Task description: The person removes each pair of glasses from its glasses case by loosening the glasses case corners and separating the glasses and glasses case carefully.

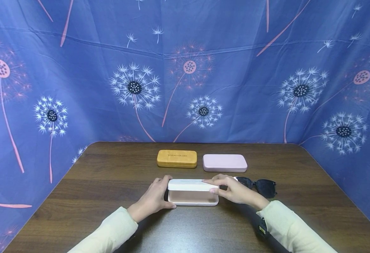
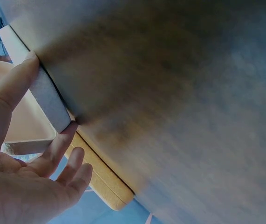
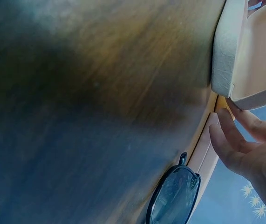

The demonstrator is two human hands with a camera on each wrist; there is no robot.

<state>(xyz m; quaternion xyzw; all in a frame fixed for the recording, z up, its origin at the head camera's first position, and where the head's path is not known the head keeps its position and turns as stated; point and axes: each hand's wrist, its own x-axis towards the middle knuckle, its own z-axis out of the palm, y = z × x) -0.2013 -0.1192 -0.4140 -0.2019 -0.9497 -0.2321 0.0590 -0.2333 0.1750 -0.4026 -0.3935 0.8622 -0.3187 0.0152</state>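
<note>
A white glasses case (image 1: pixel 185 185) lies on the table with its lid partly raised, its beige lining (image 1: pixel 192 196) showing and nothing visible inside. My left hand (image 1: pixel 151 196) grips its left end, thumb at the front edge and fingers behind. At the right end, my right hand (image 1: pixel 230 189) holds the lid between thumb and fingers. Close up in the left wrist view, the left thumb (image 2: pixel 18 81) lies across the front wall of the case. From the right wrist, fingers (image 3: pixel 251 123) show behind the case's corner.
Black sunglasses (image 1: pixel 266 188) lie just beyond the right wrist. A mustard-yellow glasses case (image 1: pixel 177 160) and a pale pink one (image 1: pixel 224 163), both closed, lie behind the white case. A blue dandelion-print cloth (image 1: pixel 172 105) hangs behind the wooden table (image 1: pixel 109 165).
</note>
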